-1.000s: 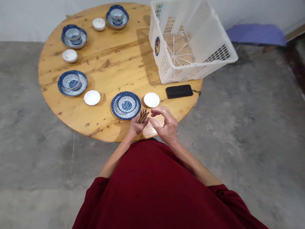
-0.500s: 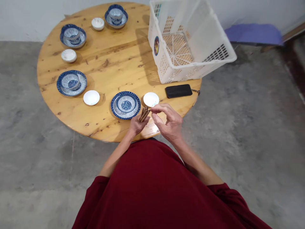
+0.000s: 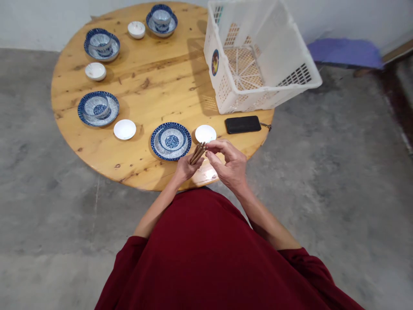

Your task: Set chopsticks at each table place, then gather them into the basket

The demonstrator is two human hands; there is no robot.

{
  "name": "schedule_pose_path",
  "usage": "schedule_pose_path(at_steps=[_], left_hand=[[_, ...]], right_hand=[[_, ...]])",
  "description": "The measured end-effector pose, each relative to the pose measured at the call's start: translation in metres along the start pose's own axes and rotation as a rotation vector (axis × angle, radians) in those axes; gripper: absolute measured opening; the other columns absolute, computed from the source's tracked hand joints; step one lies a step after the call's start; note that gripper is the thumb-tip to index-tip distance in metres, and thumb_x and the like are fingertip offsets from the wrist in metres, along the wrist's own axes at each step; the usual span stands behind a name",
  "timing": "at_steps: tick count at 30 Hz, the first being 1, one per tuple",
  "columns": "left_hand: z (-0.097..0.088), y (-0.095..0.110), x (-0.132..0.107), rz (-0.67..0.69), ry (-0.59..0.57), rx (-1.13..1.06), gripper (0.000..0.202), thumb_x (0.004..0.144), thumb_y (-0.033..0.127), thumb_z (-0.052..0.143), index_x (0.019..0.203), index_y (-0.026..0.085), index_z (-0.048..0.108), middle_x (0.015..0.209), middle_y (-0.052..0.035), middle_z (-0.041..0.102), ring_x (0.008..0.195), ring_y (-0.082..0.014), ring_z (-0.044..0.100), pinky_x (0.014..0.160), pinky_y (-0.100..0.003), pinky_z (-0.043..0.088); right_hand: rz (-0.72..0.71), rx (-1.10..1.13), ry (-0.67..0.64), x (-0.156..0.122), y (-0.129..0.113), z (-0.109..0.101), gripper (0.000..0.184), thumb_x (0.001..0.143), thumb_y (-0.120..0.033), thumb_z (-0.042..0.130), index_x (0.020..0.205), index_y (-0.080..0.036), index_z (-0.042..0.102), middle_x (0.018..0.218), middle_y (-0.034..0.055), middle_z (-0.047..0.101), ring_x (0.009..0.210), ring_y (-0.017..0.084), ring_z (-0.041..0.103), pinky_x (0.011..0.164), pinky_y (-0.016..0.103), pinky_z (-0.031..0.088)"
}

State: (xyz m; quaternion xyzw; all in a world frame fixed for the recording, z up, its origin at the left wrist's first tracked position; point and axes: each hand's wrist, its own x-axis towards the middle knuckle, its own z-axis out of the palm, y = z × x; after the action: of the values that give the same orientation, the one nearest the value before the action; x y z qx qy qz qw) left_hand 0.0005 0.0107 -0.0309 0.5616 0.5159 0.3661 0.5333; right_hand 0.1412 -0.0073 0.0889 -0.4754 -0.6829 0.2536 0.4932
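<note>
My left hand [image 3: 184, 168] is closed around a bundle of brown wooden chopsticks [image 3: 197, 153], held upright over the near edge of the round wooden table [image 3: 155, 82]. My right hand [image 3: 229, 164] is beside it, thumb and fingers pinching the top ends of the chopsticks. Just beyond the hands sit a blue-patterned plate with a bowl on it [image 3: 171, 141] and a small white dish [image 3: 205, 133].
A white plastic crate [image 3: 258, 56] stands at the table's right side, a black phone case [image 3: 242, 124] in front of it. Three more blue plate-and-bowl sets [image 3: 98, 108] and small white dishes [image 3: 124, 129] ring the table. Grey concrete floor surrounds it.
My right hand has moved left from an open pose beside the bundle and closed its fingertips on the chopstick tips. The left hand kept holding the bundle.
</note>
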Motion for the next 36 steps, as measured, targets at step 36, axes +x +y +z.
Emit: schedule_pose_path(at_steps=[36], left_hand=[[0.000, 0.005, 0.002, -0.033, -0.122, -0.214, 0.045, 0.075, 0.058, 0.079, 0.083, 0.017, 0.062, 0.069, 0.0022, 0.056, 0.063, -0.0114, 0.049, 0.058, -0.024, 0.041]], right_hand=[[-0.089, -0.099, 0.011, 0.014, 0.019, 0.006, 0.010, 0.085, -0.017, 0.057, 0.088, -0.023, 0.064, 0.080, 0.0008, 0.065, 0.069, 0.015, 0.061, 0.066, 0.029, 0.053]])
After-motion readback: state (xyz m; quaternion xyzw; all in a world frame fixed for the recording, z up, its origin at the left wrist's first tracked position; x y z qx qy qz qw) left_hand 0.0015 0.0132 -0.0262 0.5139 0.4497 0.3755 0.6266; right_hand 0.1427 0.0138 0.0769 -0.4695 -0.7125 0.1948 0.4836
